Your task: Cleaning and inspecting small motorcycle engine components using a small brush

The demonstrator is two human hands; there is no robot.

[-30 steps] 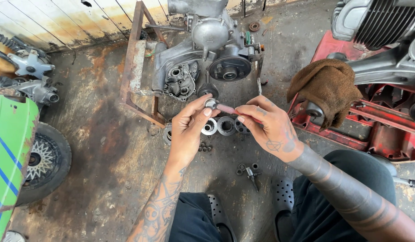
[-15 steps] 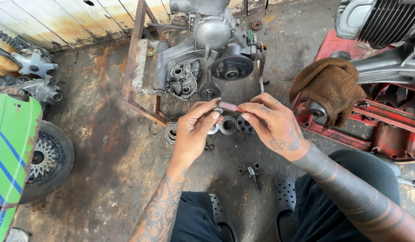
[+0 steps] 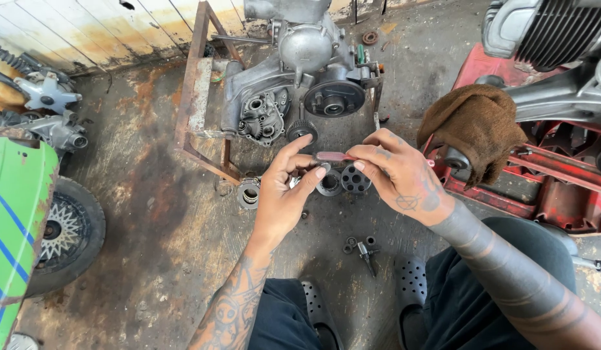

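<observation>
The left hand pinches one end of a small reddish strip between thumb and fingertips; the right hand pinches the other end. The strip hangs between both hands, just above the loose gears on the stained floor, with the engine casing beyond. A slipped pinch could likely drop it among those gears; uneven pulling might tear or bend it.

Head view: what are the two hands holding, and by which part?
A small reddish rod-like piece, held between both hands: left hand fingers pinch its left end, right hand fingers its right end. What it is cannot be told.
</observation>
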